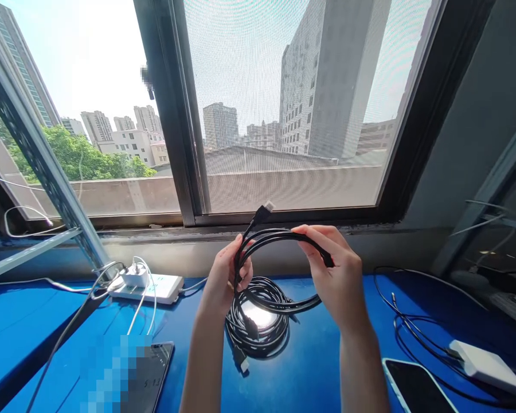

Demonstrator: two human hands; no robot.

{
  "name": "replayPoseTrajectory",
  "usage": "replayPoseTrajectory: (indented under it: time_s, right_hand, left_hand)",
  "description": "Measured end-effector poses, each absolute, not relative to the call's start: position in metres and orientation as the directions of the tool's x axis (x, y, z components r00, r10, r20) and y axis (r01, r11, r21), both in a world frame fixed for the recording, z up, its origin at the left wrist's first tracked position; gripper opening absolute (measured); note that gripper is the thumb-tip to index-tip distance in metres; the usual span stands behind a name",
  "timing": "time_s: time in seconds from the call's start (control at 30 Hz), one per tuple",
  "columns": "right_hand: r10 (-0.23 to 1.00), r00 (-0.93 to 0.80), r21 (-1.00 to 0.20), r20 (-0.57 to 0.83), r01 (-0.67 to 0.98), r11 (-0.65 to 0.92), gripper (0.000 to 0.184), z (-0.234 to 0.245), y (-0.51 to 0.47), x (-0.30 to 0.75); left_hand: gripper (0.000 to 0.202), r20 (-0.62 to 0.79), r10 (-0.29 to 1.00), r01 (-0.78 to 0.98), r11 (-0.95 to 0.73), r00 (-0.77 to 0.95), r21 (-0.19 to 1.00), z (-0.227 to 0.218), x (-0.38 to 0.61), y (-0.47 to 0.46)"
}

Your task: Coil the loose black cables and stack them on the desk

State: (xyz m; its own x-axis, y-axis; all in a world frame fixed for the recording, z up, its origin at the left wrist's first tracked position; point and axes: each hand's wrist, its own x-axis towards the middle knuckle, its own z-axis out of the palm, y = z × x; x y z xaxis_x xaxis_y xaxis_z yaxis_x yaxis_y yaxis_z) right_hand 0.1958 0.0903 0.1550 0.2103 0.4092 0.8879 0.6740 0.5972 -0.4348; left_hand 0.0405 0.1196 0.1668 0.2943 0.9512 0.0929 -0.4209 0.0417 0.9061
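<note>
A black HDMI cable (270, 234), wound in loose loops, is held up between my two hands above the blue tabletop (301, 367). On the left side my left hand (227, 275) pinches the loops, and one plug (263, 213) sticks up just above it. My right hand (335, 269) is closed round the loops at the right, fingers curled over the top. Below them a second coiled black cable (258, 347) lies on the table, its plug (242, 362) pointing toward me. Part of this lower coil is hidden behind the held loops and my left hand.
A white power strip (165, 288) with a plugged-in charger stands at left. A dark phone (155, 373) lies front left, partly blurred. Another phone (417, 387) and a white adapter (488, 367) with black cords lie at right. A metal shelf post (47, 137) and a window frame (189, 143) rise behind.
</note>
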Motion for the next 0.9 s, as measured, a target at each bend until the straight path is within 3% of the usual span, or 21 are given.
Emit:
replayPoseTrajectory:
  time_s: [0.2, 0.43, 0.73, 0.9]
  right_hand:
    - [0.386, 0.278, -0.467, 0.879, 0.659, 0.59, 0.021, 0.157, 0.087, 0.197]
    - [0.4, 0.247, -0.452, 0.883, 0.679, 0.579, 0.019, 0.157, 0.088, 0.192]
    - [0.41, 0.29, -0.475, 0.865, 0.738, 0.479, 0.028, 0.15, 0.097, 0.195]
    - [0.449, 0.225, -0.463, 0.865, 0.704, 0.539, 0.031, 0.149, 0.099, 0.195]
  left_hand:
    - [0.039, 0.101, 0.993, -0.462, -0.061, 0.063, 0.885, 0.166, 0.044, 0.122]
    - [0.069, 0.294, 0.933, -0.354, -0.209, 0.206, 0.912, 0.16, 0.045, 0.12]
    - [0.074, 0.297, 0.906, -0.293, -0.208, 0.303, 0.933, 0.158, 0.046, 0.12]
    - [0.077, 0.343, 0.904, -0.215, -0.292, 0.256, 0.932, 0.158, 0.044, 0.121]
